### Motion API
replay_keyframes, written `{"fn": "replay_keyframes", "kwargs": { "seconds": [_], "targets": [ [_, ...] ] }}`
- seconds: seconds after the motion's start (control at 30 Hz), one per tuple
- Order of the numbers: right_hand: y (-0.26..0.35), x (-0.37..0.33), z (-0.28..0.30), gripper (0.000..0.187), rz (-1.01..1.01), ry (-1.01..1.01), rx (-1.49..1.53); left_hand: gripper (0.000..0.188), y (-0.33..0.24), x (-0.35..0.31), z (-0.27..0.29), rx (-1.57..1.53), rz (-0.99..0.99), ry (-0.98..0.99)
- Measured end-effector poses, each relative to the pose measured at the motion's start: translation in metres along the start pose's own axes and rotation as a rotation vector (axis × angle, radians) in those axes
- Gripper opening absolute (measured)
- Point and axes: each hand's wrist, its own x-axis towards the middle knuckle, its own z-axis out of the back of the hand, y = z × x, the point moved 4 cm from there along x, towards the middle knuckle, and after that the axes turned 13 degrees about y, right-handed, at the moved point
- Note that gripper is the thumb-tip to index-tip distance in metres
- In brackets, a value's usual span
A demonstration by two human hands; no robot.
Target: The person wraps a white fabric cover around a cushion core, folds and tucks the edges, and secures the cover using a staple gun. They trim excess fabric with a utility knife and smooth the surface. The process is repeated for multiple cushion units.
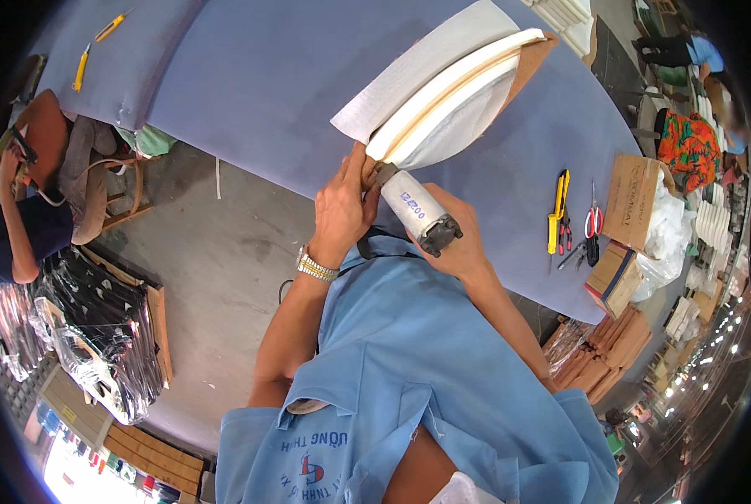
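My right hand (459, 239) grips a white cylindrical power tool (417, 208) with a dark end cap, its nose pressed to the near end of a long curved white padded panel (455, 101) with a thin wooden strip along it. My left hand (342, 210), a metal watch on its wrist, pinches the panel's near edge right beside the tool's nose. The panel lies on a wide blue-grey table (258, 76), with a white sheet (426, 63) sticking out beneath it.
A yellow utility knife (556, 210), red-handled scissors (592, 220) and open cardboard boxes (632, 202) lie on the table's right side. Two yellow knives (94, 46) rest far left. A seated person (31, 210) and plastic-wrapped frames (98, 328) are at left; stacked wooden pieces (606, 353) at right.
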Motion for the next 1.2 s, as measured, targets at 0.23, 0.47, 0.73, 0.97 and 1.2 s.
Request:
{"fn": "replay_keyframes", "kwargs": {
  "seconds": [0.23,0.47,0.73,0.97,1.2],
  "targets": [
    [0.001,-0.011,0.004,0.031,0.028,-0.006,0.029,0.072,-0.002,0.002,0.003,-0.064,0.016,-0.093],
    [-0.003,-0.001,0.001,0.035,0.046,0.014,0.049,0.085,0.003,-0.001,-0.006,-0.007,0.058,0.004],
    [-0.007,0.003,0.002,0.042,-0.073,0.131,0.120,0.086,-0.002,-0.001,-0.007,-0.107,0.098,0.019],
    [-0.008,-0.005,-0.003,0.041,-0.159,0.177,0.074,0.084,-0.013,-0.014,-0.025,-0.103,-0.014,-0.149],
    [-0.021,-0.011,-0.012,0.044,-0.091,0.114,0.117,0.090,-0.002,-0.018,-0.033,-0.072,0.087,-0.112]
  ]
}}
